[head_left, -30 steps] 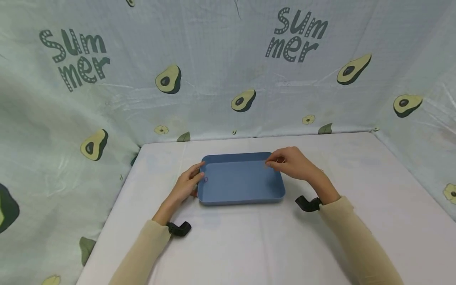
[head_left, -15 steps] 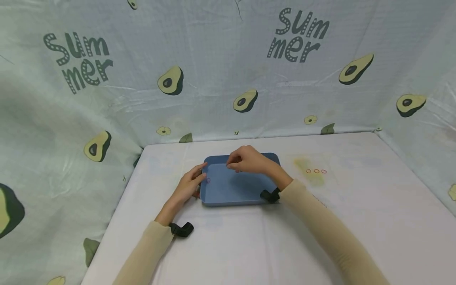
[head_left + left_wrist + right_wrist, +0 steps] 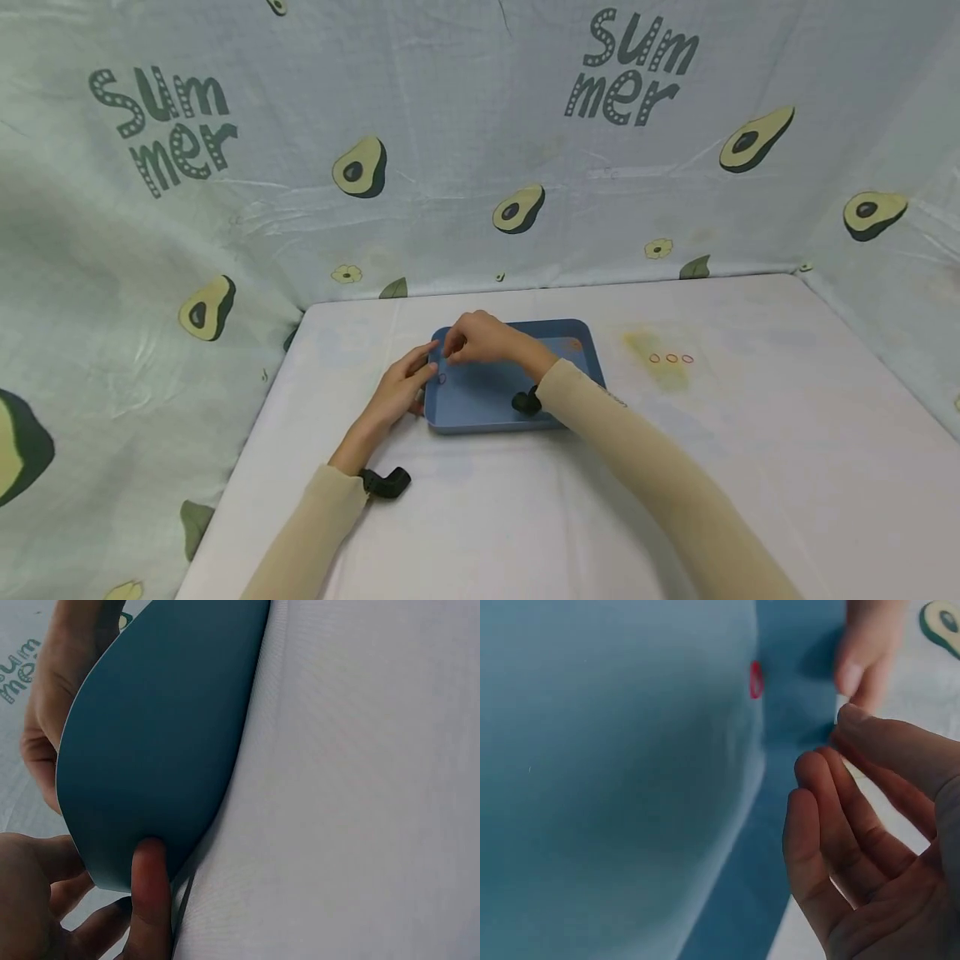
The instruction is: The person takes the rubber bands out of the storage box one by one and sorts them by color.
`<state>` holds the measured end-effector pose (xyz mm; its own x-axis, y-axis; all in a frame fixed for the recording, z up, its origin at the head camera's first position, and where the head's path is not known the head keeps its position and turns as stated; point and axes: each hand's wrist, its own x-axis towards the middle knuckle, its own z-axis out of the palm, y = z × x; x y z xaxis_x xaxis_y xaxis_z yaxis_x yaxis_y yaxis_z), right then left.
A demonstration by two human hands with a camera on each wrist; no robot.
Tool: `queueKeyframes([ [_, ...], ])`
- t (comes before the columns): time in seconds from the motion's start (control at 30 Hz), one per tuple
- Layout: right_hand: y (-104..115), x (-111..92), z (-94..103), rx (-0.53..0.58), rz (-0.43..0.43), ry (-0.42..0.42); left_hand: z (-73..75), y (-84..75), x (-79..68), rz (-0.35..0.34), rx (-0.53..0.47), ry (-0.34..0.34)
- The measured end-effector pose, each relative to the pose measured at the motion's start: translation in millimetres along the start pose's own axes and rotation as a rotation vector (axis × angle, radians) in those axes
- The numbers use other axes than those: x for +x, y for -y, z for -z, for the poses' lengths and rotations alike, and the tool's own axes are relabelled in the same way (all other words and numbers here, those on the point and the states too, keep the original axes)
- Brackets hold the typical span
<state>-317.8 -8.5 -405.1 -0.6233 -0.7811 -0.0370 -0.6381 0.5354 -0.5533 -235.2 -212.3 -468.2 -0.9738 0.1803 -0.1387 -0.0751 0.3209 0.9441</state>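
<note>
A shallow blue tray (image 3: 480, 408) lies on the white-covered table. My left hand (image 3: 393, 387) grips its left edge; in the left wrist view one finger (image 3: 151, 889) lies on the outer wall. My right hand (image 3: 480, 337) is over the tray's left part, thumb and index tips brought together close to the left wall; I cannot tell whether something thin is between them. In the right wrist view a small red ring (image 3: 756, 680) lies in the tray, apart from the fingertips. A small orange-red thing (image 3: 574, 343) is at the tray's right end.
To the right of the tray, several small red rings (image 3: 671, 358) lie in a row beside a yellowish patch (image 3: 654, 346) of the tablecloth. A hanging cloth (image 3: 450, 125) printed with avocados bounds the table at the back and sides.
My right hand has moved left across the tray, from its right end to its left end, uncovering the red rings and the orange-red thing. My left hand keeps its hold on the tray.
</note>
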Motion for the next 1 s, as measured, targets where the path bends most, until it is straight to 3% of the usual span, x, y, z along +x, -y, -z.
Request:
queueKeyframes([
  [0.27, -5.8, 17.0, -20.1, -0.001, -0.029, 0.051, -0.2, 3.2, -0.4, -0.003, -0.005, -0.003],
  [0.53, -9.6, 21.9, -33.3, -0.062, -0.051, 0.027, -0.8, 1.5, 0.5, -0.018, 0.011, -0.005],
  [1.0, -10.8, 26.7, -34.9, -0.095, -0.025, 0.024, 1.0, 2.0, 2.0, -0.017, 0.014, -0.020],
])
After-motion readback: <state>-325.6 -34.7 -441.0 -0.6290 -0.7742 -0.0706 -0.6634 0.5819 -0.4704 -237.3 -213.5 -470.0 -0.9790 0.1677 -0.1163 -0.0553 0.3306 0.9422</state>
